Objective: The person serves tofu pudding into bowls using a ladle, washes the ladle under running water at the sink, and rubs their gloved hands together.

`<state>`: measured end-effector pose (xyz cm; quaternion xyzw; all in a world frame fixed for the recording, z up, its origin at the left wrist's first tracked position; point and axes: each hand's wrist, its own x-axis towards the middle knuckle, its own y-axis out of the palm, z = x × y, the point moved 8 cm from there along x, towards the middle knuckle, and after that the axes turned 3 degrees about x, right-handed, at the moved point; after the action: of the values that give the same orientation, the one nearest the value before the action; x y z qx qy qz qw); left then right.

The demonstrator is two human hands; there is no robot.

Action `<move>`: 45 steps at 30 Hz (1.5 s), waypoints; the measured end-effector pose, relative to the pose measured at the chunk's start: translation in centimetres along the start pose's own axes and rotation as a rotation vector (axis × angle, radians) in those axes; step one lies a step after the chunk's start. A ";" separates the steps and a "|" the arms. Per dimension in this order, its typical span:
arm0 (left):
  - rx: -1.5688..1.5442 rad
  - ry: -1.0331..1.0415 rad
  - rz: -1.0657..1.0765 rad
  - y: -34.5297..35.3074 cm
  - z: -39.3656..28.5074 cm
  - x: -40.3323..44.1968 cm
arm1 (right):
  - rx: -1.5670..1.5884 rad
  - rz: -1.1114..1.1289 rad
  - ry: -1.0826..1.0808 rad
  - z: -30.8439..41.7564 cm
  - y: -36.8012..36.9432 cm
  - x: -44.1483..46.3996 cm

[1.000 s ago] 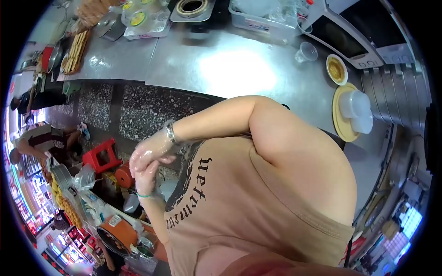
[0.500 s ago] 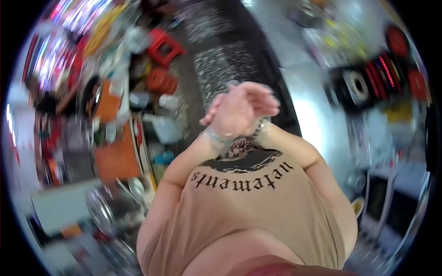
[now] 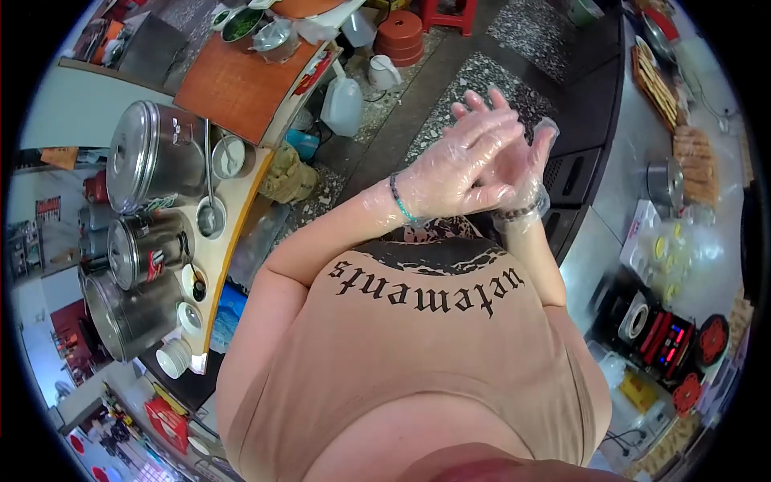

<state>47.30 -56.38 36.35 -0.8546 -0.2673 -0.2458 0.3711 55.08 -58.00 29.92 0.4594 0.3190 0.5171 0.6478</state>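
Observation:
Both my hands wear thin clear plastic gloves and meet in front of my chest. My left hand (image 3: 462, 165), with a teal bracelet (image 3: 401, 199) at its wrist, lies palm-inward against the other hand with fingers stretched out. My right hand (image 3: 524, 170) is partly hidden behind it, its visible fingers loosely spread and a dark beaded bracelet (image 3: 520, 212) over its glove's cuff. I see nothing held between them.
On my left, lidded steel pots (image 3: 157, 157), a ladle (image 3: 209, 173) and small bowls stand on a wood-edged counter (image 3: 233, 257). Ahead are a plastic jug (image 3: 343, 104) and red stools (image 3: 400, 38). On my right, a steel counter (image 3: 598, 241) bears a black machine with red lights (image 3: 662, 345).
The view has swung round, bringing the pots closer on the left. My hands stay together but have moved rightward in view, with the left now laid across the right.

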 end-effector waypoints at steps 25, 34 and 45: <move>-0.036 -0.521 -0.615 -3.3 13.9 7.7 | -0.870 0.651 0.232 5.2 1.8 17.4; -0.462 -0.586 -0.609 -3.3 13.7 4.3 | -1.102 1.362 0.003 -1.0 5.4 13.1; -0.223 -0.637 -0.615 -3.7 13.0 0.7 | -1.172 1.085 0.351 -4.3 3.4 12.9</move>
<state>48.36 -44.07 30.80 -0.8033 -0.5814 -0.0970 0.0857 53.31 -44.27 32.25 0.0491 -0.1732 0.9060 0.3830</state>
